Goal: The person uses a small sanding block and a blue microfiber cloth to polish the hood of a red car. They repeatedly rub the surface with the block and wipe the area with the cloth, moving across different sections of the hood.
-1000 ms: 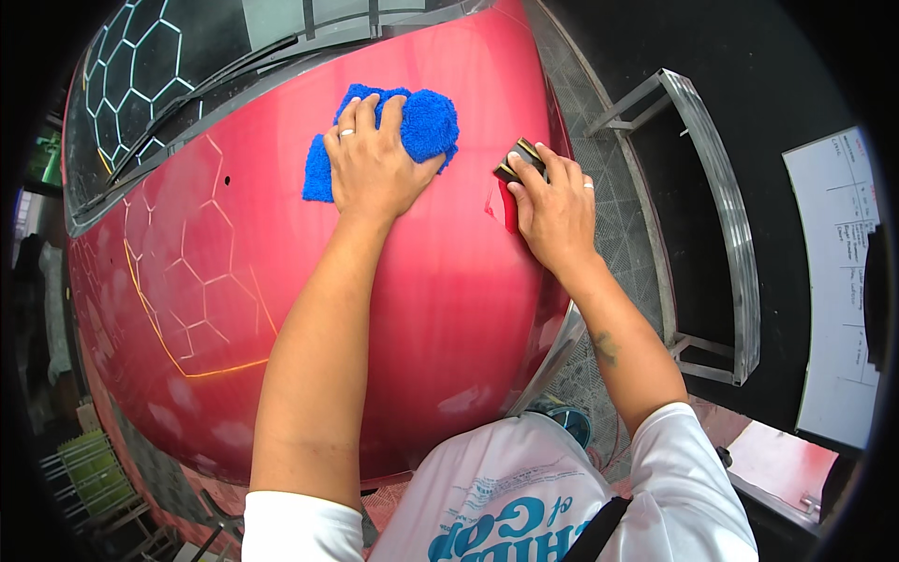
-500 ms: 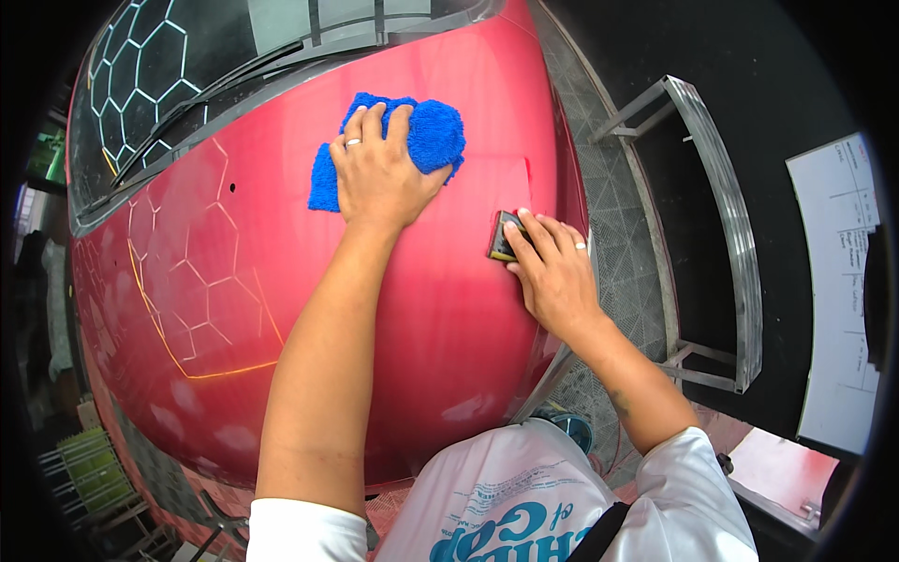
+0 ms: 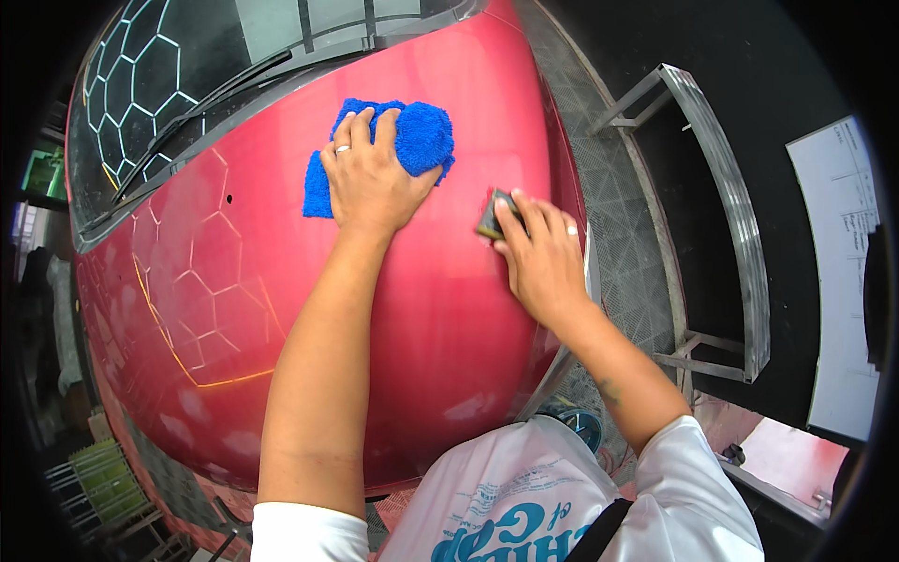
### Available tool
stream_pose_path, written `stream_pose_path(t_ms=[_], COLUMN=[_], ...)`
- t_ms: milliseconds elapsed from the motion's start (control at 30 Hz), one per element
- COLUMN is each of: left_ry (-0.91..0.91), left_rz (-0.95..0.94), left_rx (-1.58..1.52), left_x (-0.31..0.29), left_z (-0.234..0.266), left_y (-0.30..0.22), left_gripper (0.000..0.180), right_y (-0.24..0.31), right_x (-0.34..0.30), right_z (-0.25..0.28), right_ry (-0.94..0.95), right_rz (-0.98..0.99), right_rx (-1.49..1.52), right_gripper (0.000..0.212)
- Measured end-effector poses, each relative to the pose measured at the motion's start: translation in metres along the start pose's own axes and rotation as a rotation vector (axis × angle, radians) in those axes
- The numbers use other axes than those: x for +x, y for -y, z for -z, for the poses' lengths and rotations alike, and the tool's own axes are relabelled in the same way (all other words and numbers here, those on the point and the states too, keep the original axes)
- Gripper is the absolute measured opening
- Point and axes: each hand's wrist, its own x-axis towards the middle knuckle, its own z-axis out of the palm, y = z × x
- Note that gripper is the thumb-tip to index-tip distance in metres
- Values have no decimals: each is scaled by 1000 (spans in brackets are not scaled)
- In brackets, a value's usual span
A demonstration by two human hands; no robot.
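A glossy red car hood point(image 3: 421, 318) fills the middle of the view. My left hand point(image 3: 370, 173) presses a blue microfiber cloth point(image 3: 426, 139) against the hood, fingers curled over its bunched pile and the thumb along its lower right side. Lower and to the right, my right hand point(image 3: 543, 258) pinches a small dark applicator block point(image 3: 493, 214) with a yellowish edge. Its face lies against the paint near the hood's right side, though its underside is hidden and motion slightly blurs it.
Reflections of a hexagonal light cross the windshield point(image 3: 140, 75) and hood. A black wiper point(image 3: 201, 122) lies along the glass. Beyond the hood's right edge are a grey tiled floor point(image 3: 623, 225), a metal stand point(image 3: 740, 225) and a white board point(image 3: 838, 281).
My right hand has slid the block a little left and upward over the paint, tilting it. My left hand stays on the cloth; the whole view has shifted slightly.
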Motion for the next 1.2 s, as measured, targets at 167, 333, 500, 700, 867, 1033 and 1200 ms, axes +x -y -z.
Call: stream_pose_path(t_ms=[167,333,500,700,867,1033,1200], left_ry=[-1,4,15,12,3,13,23], left_rz=[-9,-9,-12,-7,-9,2,3], left_rx=[8,7,9,-6,-9,0,-18], left_x=[0,0,-1,1,0,1,0], left_z=[-2,0,0,0,0,-2,-1], left_y=[1,0,0,1,1,1,2], left_gripper=[93,93,93,94,93,94,95], right_y=[-2,-1,3,6,3,0,-4], right_x=[-10,-8,-1,0,2,-3,-5], right_z=[-9,-6,2,6,3,-1,-6], right_ry=[-69,-45,-63,131,-39,-12,-47], right_rz=[-20,-13,-15,-70,-84,-36,-77], right_rx=[1,26,-14,11,14,7,-39], right_gripper=[56,55,56,55,58,56,54])
